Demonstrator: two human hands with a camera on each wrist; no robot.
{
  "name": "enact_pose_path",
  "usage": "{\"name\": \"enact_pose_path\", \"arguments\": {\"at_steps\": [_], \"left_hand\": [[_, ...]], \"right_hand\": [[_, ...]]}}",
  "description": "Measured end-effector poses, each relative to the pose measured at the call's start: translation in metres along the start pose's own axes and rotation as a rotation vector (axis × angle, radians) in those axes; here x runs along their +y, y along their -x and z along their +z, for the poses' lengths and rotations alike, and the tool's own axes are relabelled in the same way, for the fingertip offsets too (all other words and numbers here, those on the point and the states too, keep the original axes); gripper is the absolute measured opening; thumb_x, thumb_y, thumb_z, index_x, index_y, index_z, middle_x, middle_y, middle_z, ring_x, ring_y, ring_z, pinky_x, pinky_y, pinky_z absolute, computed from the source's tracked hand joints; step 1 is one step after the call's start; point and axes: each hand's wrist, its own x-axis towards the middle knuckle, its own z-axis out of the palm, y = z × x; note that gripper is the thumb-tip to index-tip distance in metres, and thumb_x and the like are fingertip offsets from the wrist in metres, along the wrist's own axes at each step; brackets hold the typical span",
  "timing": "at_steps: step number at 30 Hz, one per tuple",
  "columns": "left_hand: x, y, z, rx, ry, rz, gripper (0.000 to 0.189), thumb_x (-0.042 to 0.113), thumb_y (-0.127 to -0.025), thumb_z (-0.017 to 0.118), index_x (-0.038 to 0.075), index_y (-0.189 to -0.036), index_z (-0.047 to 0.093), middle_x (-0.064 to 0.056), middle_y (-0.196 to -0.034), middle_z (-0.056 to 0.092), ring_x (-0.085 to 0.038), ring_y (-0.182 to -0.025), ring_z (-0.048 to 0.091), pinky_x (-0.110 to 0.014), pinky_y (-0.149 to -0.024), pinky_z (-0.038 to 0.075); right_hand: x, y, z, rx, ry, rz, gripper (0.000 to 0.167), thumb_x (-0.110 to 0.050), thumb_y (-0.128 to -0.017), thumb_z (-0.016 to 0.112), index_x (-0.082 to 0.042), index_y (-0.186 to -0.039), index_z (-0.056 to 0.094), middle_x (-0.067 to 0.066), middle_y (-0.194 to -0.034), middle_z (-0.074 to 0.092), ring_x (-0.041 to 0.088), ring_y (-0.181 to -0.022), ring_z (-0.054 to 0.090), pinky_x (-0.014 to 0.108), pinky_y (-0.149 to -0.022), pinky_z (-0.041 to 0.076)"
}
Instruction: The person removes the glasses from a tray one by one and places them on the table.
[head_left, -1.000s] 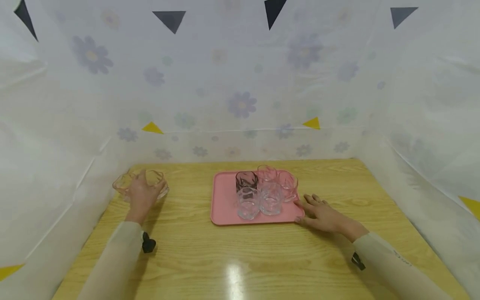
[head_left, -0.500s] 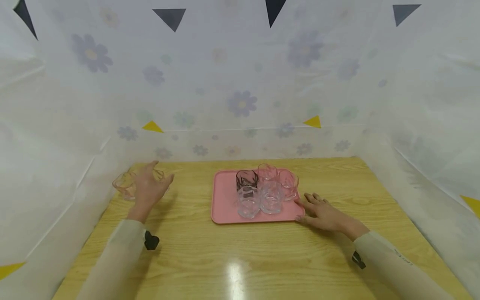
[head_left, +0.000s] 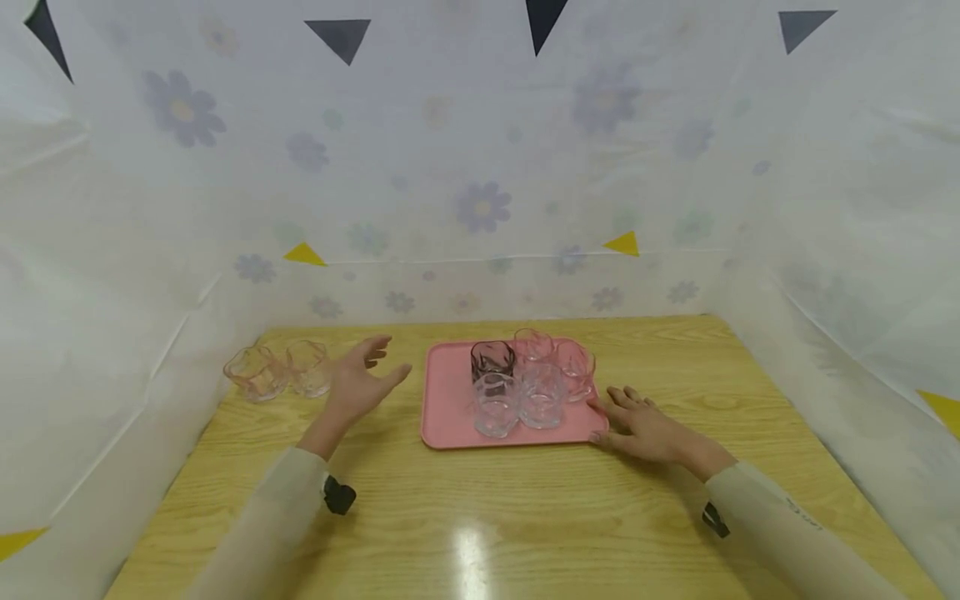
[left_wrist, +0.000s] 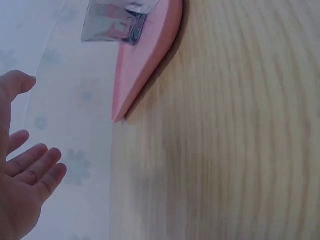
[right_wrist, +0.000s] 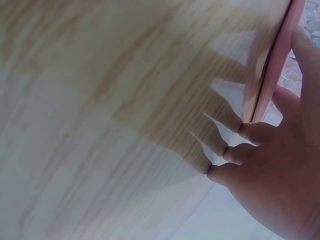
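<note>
My left hand (head_left: 358, 382) is raised over the table between two glasses and the pink tray (head_left: 448, 417), its thumb and fingers spread and nothing in it. Just left of it stand a peach-tinted glass (head_left: 257, 375) and a paler glass (head_left: 306, 367), side by side. On the tray are a dark grey glass (head_left: 492, 358), two clear glasses (head_left: 497, 408) in front and two pink glasses (head_left: 576, 371) at the right. My right hand (head_left: 645, 427) rests at the tray's right edge, thumb and index finger touching the rim; its other fingertips touch the table in the right wrist view.
The wooden table (head_left: 390, 517) reaches back to a white flower-printed sheet (head_left: 480, 283), with white sheets along both sides. Black wrist devices (head_left: 339, 496) sit at both sleeves.
My left hand has let go of the paler glass, lifted, and moved right toward the tray. The right hand, the tray and its glasses have stayed in place.
</note>
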Motion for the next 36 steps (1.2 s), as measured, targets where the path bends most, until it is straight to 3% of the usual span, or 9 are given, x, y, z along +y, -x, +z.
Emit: {"name": "enact_pose_path", "arguments": {"at_steps": [9,13,22,27,36], "left_hand": [[0.022,0.014,0.042,-0.186,0.192,0.016,0.061,0.027,-0.092,0.084,0.004,-0.144,0.062,-0.026,-0.139,0.066,-0.044,-0.126,0.064,-0.058,-0.103,0.056],[0.030,0.020,0.056,-0.237,0.226,0.018,0.061,0.023,-0.090,0.085,0.004,-0.143,0.062,-0.026,-0.140,0.065,-0.045,-0.128,0.064,-0.058,-0.105,0.055],[0.042,0.026,0.080,-0.289,0.260,0.030,0.064,0.020,-0.087,0.088,0.000,-0.141,0.061,-0.023,-0.136,0.068,-0.041,-0.124,0.066,-0.055,-0.105,0.056],[0.045,0.031,0.087,-0.299,0.282,0.038,0.067,0.023,-0.087,0.088,0.000,-0.143,0.060,-0.022,-0.133,0.069,-0.040,-0.121,0.067,-0.056,-0.105,0.055],[0.048,0.035,0.097,-0.313,0.239,0.008,0.071,0.029,-0.087,0.088,0.007,-0.147,0.058,-0.014,-0.133,0.070,-0.031,-0.120,0.068,-0.049,-0.106,0.056]], "right_hand": [[-0.001,-0.001,0.000,0.000,0.000,-0.003,0.079,-0.063,-0.103,0.056,-0.016,-0.164,0.039,0.033,-0.169,0.024,0.060,-0.156,0.013,0.081,-0.120,0.012],[0.000,-0.001,0.000,-0.011,-0.006,0.010,0.080,-0.063,-0.103,0.056,-0.017,-0.165,0.036,0.031,-0.171,0.022,0.058,-0.158,0.012,0.080,-0.122,0.010],[0.000,0.001,-0.001,0.001,-0.002,0.001,0.078,-0.061,-0.103,0.056,-0.016,-0.165,0.038,0.033,-0.170,0.023,0.060,-0.157,0.012,0.082,-0.120,0.013],[-0.001,0.002,-0.002,0.001,0.002,-0.003,0.078,-0.060,-0.104,0.056,-0.014,-0.165,0.038,0.034,-0.169,0.023,0.060,-0.156,0.013,0.082,-0.120,0.013],[-0.002,0.002,-0.002,0.005,-0.002,0.000,0.078,-0.060,-0.104,0.057,-0.014,-0.164,0.039,0.034,-0.169,0.024,0.061,-0.156,0.013,0.081,-0.120,0.013]]}}
